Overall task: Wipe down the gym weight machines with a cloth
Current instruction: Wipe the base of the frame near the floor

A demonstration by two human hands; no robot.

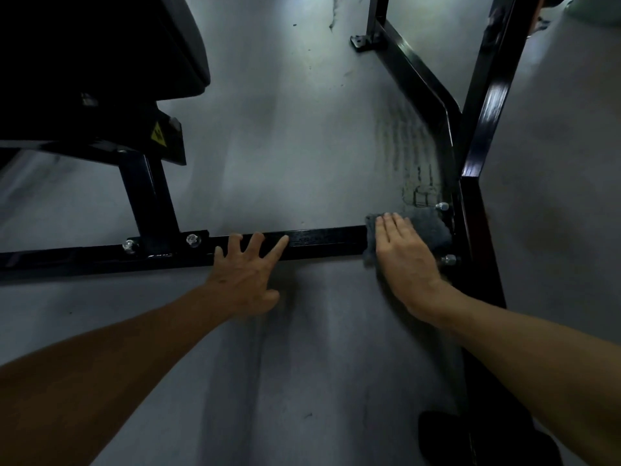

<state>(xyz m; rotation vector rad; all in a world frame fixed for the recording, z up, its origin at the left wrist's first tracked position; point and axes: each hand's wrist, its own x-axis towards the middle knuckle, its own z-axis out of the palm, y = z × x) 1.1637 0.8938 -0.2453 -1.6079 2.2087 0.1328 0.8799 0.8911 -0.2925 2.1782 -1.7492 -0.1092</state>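
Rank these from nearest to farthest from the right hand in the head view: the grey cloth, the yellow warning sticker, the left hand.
1. grey cloth, directly under the right hand.
2. left hand, leftward on the floor bar.
3. yellow warning sticker, far upper left.

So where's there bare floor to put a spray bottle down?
Bare floor lies beyond the bar, between seat post and right frame. It is crowded at the corner, where the right hand presses the cloth by the bolts.
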